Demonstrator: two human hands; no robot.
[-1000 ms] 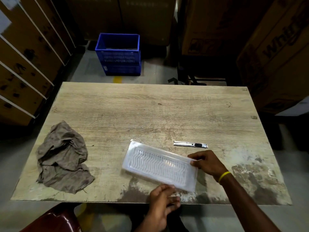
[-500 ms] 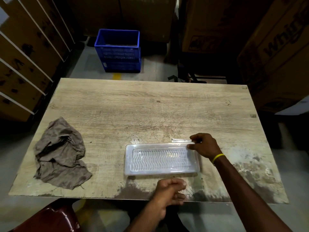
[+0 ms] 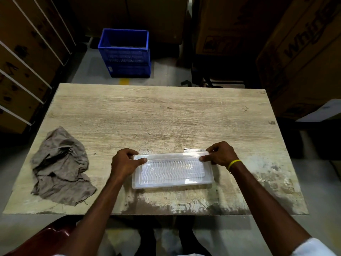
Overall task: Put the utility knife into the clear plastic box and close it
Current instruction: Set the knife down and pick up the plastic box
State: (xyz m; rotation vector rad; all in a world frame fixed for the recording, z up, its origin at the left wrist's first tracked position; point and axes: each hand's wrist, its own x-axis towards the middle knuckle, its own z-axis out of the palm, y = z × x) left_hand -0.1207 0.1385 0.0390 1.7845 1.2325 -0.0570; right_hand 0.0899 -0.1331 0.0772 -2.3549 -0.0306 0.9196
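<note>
The clear plastic box lies flat on the wooden table near its front edge, its wavy-patterned lid on top. My left hand grips the box's far left corner, thumb on the lid. My right hand, with a yellow band at the wrist, pinches the far right corner. The utility knife lies on the table just behind the box; only its left end shows, the rest is hidden by my right hand.
A crumpled grey cloth lies on the table's left side. A blue crate stands on the floor beyond the table. Cardboard boxes line the right and back. A dark red chair shows at the bottom left.
The box went from tilted in my right hand to lying flat and square on the table. My left hand came up from the table's front edge and took hold of the box's left corner.
</note>
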